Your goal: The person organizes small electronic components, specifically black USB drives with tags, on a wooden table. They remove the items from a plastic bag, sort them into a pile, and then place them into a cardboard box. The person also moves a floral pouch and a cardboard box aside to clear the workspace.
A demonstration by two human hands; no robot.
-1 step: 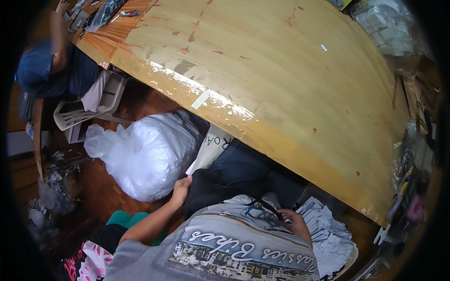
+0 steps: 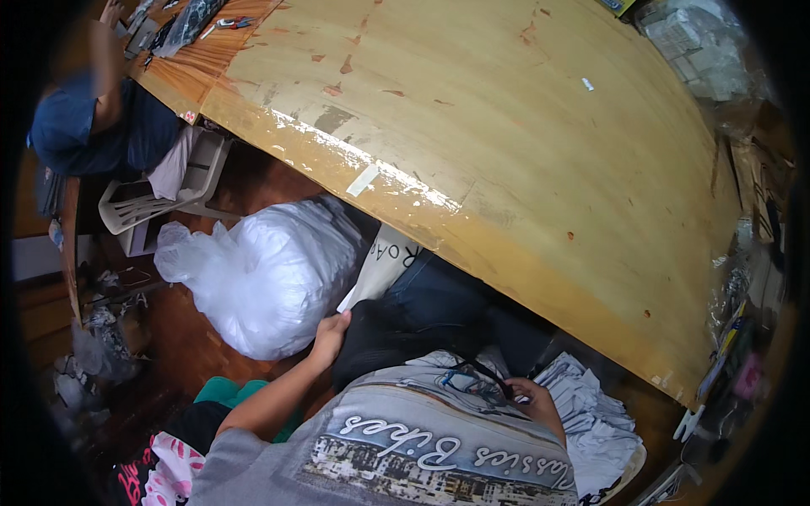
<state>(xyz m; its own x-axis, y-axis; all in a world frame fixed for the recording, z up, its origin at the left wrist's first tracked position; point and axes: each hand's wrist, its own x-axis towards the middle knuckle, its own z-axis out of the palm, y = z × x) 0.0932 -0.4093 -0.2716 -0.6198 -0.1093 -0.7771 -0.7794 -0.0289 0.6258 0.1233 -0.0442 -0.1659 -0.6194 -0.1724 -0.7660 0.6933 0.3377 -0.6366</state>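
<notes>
My left hand (image 2: 330,339) is at the left edge of a black cloth thing (image 2: 371,341) in my lap, with the thumb up and the fingers partly hidden. It seems closed on that edge. A cream cloth with dark lettering (image 2: 384,263) hangs between the table edge and my lap, its lower corner close to the thumb. At my right side, my right hand (image 2: 533,396) has curled fingers against a thin black strap (image 2: 488,371) that crosses the front of my grey shirt. The fingertips pinch at the strap's end.
A large yellowish table (image 2: 506,143) spans the front. On the floor to the left sits a stuffed white plastic bag (image 2: 278,287), near a white chair (image 2: 126,207). Folded white cloths (image 2: 591,430) are piled at my right. A person in blue (image 2: 72,122) is at far left.
The whole view has shifted very slightly. Both hands keep the same places and hold.
</notes>
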